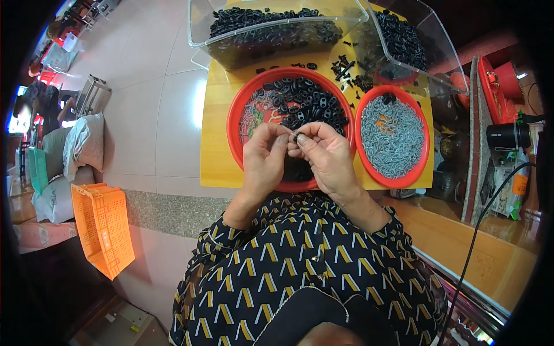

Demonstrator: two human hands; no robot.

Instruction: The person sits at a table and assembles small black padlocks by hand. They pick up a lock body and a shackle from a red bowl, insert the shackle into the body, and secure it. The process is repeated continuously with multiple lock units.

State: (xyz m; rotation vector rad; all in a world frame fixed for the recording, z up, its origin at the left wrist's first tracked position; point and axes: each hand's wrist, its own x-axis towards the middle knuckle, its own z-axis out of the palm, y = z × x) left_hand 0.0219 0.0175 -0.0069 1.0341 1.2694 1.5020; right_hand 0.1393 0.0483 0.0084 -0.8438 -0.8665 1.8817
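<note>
So, a yellow worktop (216,166) is carrying pretty much all of it, and it's sticking out on every side of the round red tray. Just beyond that tray, a big clear bin (202,30) is holding loads of black parts, and a second clear bin (447,55) is sitting beyond it and off to the right, also holding black parts. The round red tray (232,128) itself is lying right in front of the person. An oval red tray (392,183) is resting just beside it on the right, carrying a thick layer of small grey screw-like pieces (393,141). Both hands are working above the near half of the round tray: the left hand (265,153) is pinching narrow, and the right hand (330,158) is doing the same, fingertips meeting. Inside the round tray, black two-holed parts (323,104) are piling up toward the right. Beyond it, between the bins, loose black bits (344,66) are lying scattered. Smallest of all, both hands are holding a small black piece (296,138) over the tray; fingers are mostly hiding its shape.
</note>
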